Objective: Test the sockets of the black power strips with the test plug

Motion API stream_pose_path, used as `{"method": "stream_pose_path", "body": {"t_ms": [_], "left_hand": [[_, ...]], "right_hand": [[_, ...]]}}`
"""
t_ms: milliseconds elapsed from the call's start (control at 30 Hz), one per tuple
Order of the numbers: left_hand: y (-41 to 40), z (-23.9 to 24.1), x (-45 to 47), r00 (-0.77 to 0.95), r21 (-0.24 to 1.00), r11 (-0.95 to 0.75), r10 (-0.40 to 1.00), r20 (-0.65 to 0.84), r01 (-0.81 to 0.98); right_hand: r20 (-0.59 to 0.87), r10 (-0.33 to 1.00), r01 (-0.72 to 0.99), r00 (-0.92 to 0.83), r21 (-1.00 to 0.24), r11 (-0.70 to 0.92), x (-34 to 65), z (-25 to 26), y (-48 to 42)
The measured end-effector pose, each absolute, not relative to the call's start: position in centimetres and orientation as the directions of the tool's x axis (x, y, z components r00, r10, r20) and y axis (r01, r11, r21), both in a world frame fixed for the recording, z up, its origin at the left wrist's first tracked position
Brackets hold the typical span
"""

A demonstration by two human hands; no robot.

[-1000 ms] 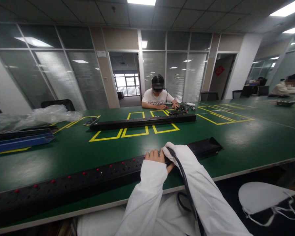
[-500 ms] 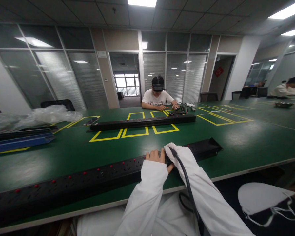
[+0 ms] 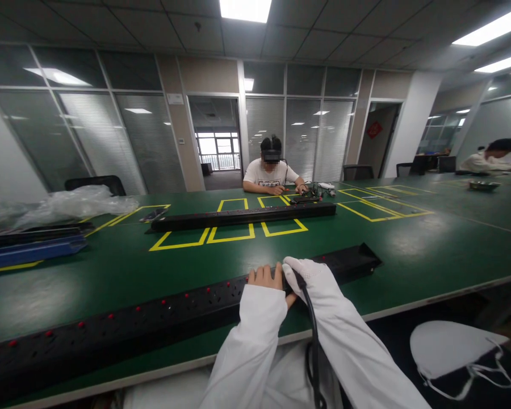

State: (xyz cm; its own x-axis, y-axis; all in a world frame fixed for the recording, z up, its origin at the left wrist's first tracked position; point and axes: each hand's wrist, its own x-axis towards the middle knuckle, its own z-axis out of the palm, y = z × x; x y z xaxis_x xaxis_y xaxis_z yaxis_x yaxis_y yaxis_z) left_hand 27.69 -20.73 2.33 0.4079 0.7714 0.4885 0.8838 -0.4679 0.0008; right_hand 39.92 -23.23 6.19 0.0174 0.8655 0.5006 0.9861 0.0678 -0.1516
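Observation:
A long black power strip (image 3: 183, 307) with red buttons along its top lies slantwise on the green table in front of me. My left hand (image 3: 266, 277), bare below a white sleeve, is wrapped over its body, with fingers on top and thumb on the near side. Close beside it, my right hand (image 3: 300, 271) in a white glove is closed round the end of a black power cord (image 3: 313, 324), pressed against the strip's top. Whether the plug sits in a socket is hidden by the glove. The cord runs down toward my lap.
Across the table a person (image 3: 269, 170) sits behind a second black power strip (image 3: 247, 216) and some cables. Plastic wrap (image 3: 85, 201) and a blue profile (image 3: 34, 253) lie at left. A white mask (image 3: 455, 346) rests below the table edge at right. Another person (image 3: 494, 156) works far right.
The view has shifted slightly. The cord below my right hand hangs a little further left and straighter. Both hands keep their places on the strip.

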Motion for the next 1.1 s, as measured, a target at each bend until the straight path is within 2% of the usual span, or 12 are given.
{"method": "stream_pose_path", "body": {"t_ms": [100, 167, 333, 567, 767, 967, 1100], "left_hand": [[-20.8, 2.4, 27.7, 0.395, 0.012, -0.464, 0.767, 0.505, 0.886], [-20.9, 2.4, 27.7, 0.397, 0.011, -0.466, 0.765, 0.508, 0.885], [-20.8, 2.3, 27.7, 0.395, 0.010, -0.460, 0.771, 0.499, 0.888], [-21.0, 2.4, 27.7, 0.381, 0.013, -0.453, 0.765, 0.519, 0.891], [-21.1, 2.6, 27.7, 0.380, 0.015, -0.445, 0.781, 0.495, 0.895], [-21.1, 2.9, 28.5, 0.363, 0.004, -0.414, 0.803, 0.473, 0.910], [-20.7, 3.0, 30.7, 0.424, 0.001, -0.479, 0.778, 0.463, 0.878]], "right_hand": [[0.413, 0.909, 0.896, 0.056, -0.422, 0.136, 40.5, 6.3, -23.0], [0.386, 0.921, 0.853, 0.052, -0.496, 0.160, 40.8, 6.5, -22.9], [0.477, 0.877, 0.855, 0.067, -0.480, 0.196, 40.4, 6.9, -23.5], [0.484, 0.862, 0.740, 0.155, -0.634, 0.223, 41.2, 7.1, -24.4], [0.491, 0.848, 0.669, 0.200, -0.700, 0.248, 42.0, 7.2, -24.8], [0.492, 0.848, 0.654, 0.198, -0.710, 0.260, 42.1, 7.0, -25.0], [0.495, 0.853, 0.700, 0.164, -0.668, 0.252, 42.6, 7.3, -24.7]]}}
